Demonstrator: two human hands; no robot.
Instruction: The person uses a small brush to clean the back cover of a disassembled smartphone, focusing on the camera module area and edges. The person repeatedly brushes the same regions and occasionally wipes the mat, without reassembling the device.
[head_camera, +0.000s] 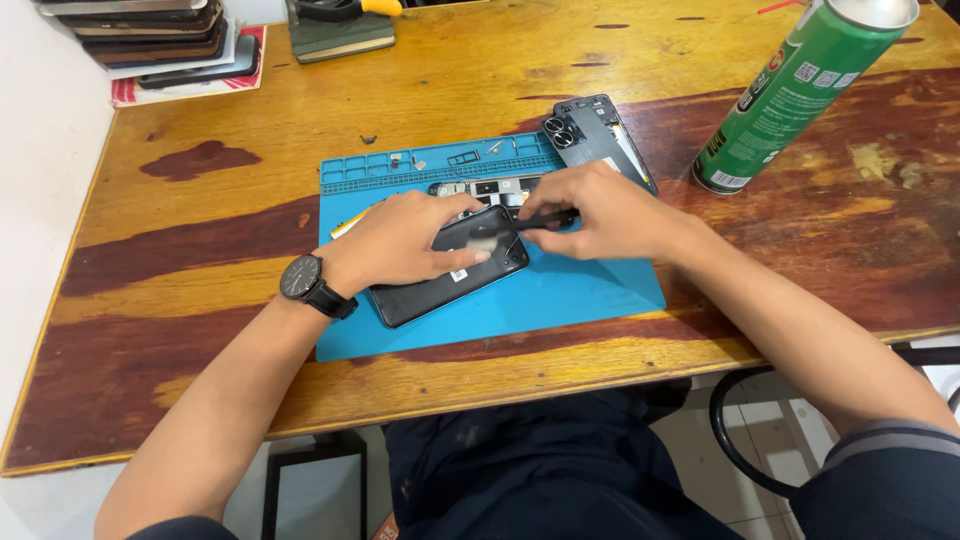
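The left hand (405, 240), a dark wristwatch (302, 278) on its wrist, lies flat with fingers spread over the black smartphone (440, 285), pressing it down so that it seems pinned against sliding. The right hand (605, 212) is closed in a pinch on a slim black tool (530, 222), whose tip meets the phone's far end beside the left fingertips; the low, sideways hold looks suited to fine work at that edge. The phone lies slantwise in the middle of a blue repair mat (560, 295), which cushions it. Just beyond the hands sits an opened phone frame with exposed parts (490, 188), and to its right a removed grey back cover with camera rings (595, 135). Small screws and bits rest in the mat's far tray compartments (420, 160), kept from rolling off. On the wooden table (200, 200), a green spray can (800, 95) leans at far right, a stack of phones (150, 35) far left.
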